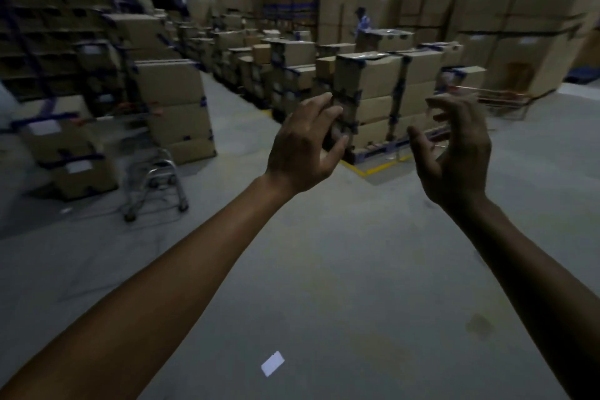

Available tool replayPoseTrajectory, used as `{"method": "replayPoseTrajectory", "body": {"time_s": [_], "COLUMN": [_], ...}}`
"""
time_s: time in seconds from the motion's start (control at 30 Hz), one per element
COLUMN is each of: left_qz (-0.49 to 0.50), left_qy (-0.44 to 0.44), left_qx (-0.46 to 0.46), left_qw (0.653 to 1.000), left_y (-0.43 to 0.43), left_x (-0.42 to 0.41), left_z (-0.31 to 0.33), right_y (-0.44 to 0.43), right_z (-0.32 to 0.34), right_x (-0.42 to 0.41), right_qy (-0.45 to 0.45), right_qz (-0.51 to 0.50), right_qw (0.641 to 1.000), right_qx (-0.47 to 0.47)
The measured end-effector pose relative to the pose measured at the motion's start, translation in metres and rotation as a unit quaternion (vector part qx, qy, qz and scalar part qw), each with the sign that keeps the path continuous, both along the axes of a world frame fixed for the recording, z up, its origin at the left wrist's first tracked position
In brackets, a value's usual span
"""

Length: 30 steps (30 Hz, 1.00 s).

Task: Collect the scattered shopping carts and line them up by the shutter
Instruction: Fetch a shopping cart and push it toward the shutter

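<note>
Both my arms reach forward over a grey concrete floor in a dim warehouse. My left hand [303, 148] is in mid-air, fingers curled and apart, holding nothing. My right hand [454, 153] hangs beside it, fingers also apart and empty. A metal shopping cart [156, 178] loaded with cardboard boxes stands at the left, its wheels and lower frame showing. Another cart [501, 101] with a red-trimmed basket stands at the far right, beyond my right hand, beside tall box stacks. No shutter is in view.
Pallets of taped cardboard boxes [367, 101] fill the middle ground behind a yellow floor line [373, 169]. Tall box walls [506, 10] rise at the right, shelving [48, 10] at the left. A person [363, 23] stands far back. A white paper scrap [272, 364] lies on the floor.
</note>
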<state>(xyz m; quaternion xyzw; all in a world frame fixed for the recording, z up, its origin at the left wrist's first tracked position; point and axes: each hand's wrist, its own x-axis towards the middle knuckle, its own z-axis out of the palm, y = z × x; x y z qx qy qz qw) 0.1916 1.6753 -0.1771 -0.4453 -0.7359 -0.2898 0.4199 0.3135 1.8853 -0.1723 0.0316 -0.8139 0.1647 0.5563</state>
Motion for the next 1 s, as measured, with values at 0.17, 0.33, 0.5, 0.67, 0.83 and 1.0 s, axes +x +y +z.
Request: {"method": "replayPoseTrajectory", "body": {"time_s": [0.17,0.33,0.5,0.67,0.83,1.0], "left_qz": [0.056,0.118,0.162,0.169,0.138,0.087], "left_qy": [-0.001,-0.001,0.002,0.025,0.004,0.007], "left_qx": [-0.009,-0.008,-0.008,-0.009,-0.008,0.012], "left_qw": [0.998,0.993,0.987,0.985,0.99,0.996], "left_y": [-0.079,-0.171,-0.248,-0.283,-0.281,-0.237], "left_x": [0.007,0.02,0.039,0.057,0.07,0.079], "left_z": [-0.007,-0.011,-0.005,-0.003,-0.006,-0.003], "right_y": [-0.071,-0.154,-0.227,-0.265,-0.268,-0.227], "right_z": [-0.009,-0.009,-0.01,-0.01,-0.008,-0.001], "right_x": [-0.019,-0.023,-0.015,0.001,0.03,0.065], "right_qy": [-0.022,-0.028,-0.018,-0.002,-0.004,0.001], "right_qz": [0.062,0.112,0.143,0.144,0.123,0.084], "right_qw": [0.998,0.993,0.989,0.989,0.992,0.996], "right_qx": [-0.015,-0.022,-0.018,-0.02,-0.017,-0.014]}}
